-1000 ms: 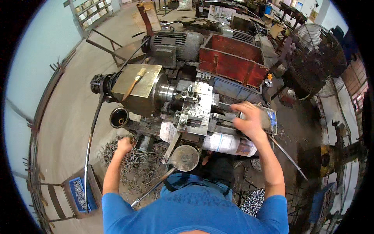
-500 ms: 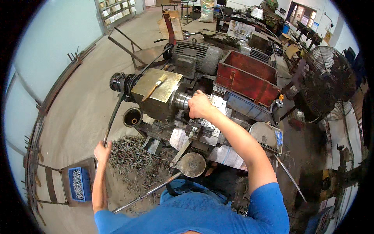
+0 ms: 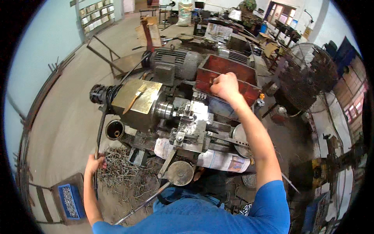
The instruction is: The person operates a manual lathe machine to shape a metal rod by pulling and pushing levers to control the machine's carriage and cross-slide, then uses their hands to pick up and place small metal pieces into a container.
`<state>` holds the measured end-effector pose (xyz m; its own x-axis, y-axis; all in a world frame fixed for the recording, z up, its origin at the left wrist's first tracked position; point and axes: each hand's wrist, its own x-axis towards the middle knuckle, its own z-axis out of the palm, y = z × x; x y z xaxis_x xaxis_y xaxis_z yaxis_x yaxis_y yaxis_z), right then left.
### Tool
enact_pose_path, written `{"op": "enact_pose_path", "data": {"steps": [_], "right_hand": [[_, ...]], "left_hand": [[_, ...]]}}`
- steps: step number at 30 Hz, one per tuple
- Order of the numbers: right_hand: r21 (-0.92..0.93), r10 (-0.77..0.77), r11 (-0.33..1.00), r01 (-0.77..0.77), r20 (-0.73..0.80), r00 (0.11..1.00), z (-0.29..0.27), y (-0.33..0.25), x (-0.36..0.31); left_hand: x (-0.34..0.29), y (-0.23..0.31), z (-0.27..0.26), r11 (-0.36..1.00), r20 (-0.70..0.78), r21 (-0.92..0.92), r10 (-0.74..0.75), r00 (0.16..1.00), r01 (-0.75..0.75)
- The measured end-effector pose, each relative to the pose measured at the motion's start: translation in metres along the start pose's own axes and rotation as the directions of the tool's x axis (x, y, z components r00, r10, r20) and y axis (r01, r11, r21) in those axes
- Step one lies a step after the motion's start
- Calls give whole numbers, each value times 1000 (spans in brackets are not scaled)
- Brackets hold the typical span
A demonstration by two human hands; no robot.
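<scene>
My left hand (image 3: 96, 163) is wrapped round the lower part of a long dark lever (image 3: 102, 126), which hangs from the left end of a small lathe's headstock (image 3: 134, 113). At the front wall of a red metal box (image 3: 249, 89), my right hand (image 3: 226, 86) is raised with its fingers curled together. Whatever it holds, if anything, is hidden. Left of that hand is the bare metal spindle nose (image 3: 165, 110), and nearer me lies the tool slide (image 3: 193, 126), strewn with metal chips. A wooden-handled brush (image 3: 135, 99) lies on the headstock's brass-coloured top plate.
A blue bin (image 3: 80, 202) of small metal parts sits at lower left. Metal shavings (image 3: 119, 165) cover the floor beneath the lathe. A round handwheel (image 3: 180, 172) and a long metal bar (image 3: 148, 201) are close to my body. A large caged fan (image 3: 307, 74) stands at right.
My right hand has moved from the spindle nose, right and away from me, to the red box. My left hand stays at the lever. The view has shifted, moving the scene leftward.
</scene>
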<state>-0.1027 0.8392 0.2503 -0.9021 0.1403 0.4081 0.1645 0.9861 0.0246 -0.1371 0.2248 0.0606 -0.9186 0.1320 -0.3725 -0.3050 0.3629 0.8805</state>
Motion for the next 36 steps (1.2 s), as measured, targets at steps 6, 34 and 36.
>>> {"op": "enact_pose_path", "data": {"steps": [6,34,36], "right_hand": [[214,204,964,-157,-221,954,-32,88,-40],[-386,878,271,-882,475,62,48,86,-664],[-530,882,361,-768,461,97,61,87,-653]], "left_hand": [[1,-6,5,973,-27,67,222,975,-220],[26,-8,-8,987,68,84,132,989,-138],[16,-24,-20,991,33,68,113,993,-115]]}}
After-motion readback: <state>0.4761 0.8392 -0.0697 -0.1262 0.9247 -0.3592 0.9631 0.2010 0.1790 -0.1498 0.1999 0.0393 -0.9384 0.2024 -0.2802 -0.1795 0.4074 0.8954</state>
